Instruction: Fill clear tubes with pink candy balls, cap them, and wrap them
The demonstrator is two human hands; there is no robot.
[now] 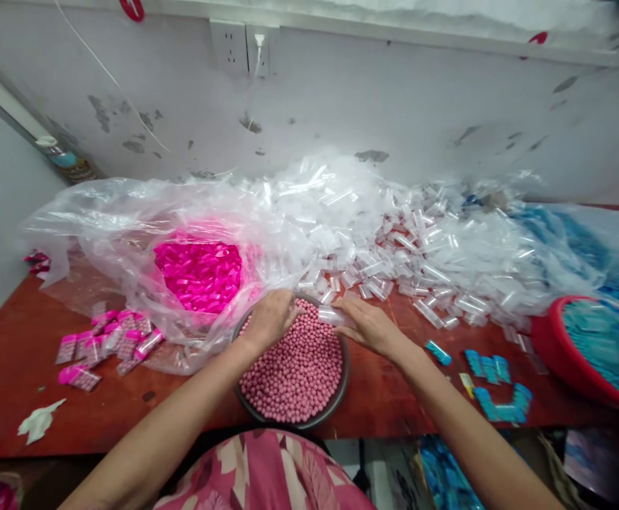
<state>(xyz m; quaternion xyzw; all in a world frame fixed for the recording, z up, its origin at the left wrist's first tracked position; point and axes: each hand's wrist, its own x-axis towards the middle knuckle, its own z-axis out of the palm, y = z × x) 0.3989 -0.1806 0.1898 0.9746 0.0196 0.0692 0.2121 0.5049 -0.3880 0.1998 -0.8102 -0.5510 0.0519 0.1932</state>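
Note:
A dark round bowl (pixel 341 386) full of small pink balls (pixel 296 372) sits at the table's near edge. My left hand (pixel 271 317) rests over the far left rim of the bowl, fingers curled down into the balls. My right hand (pixel 365 324) is over the far right rim, its fingers closed on a clear plastic tube (pixel 329 316) held sideways between the two hands. What the left fingers hold, if anything, is hidden.
A big heap of empty clear tubes (pixel 421 248) lies behind the bowl. A plastic bag with bright pink caps (pixel 199 275) is at left, filled pink tubes (pixel 105 343) beside it. A red basin (pixel 546 347) of blue pieces and loose blue items (pixel 495 386) are at right.

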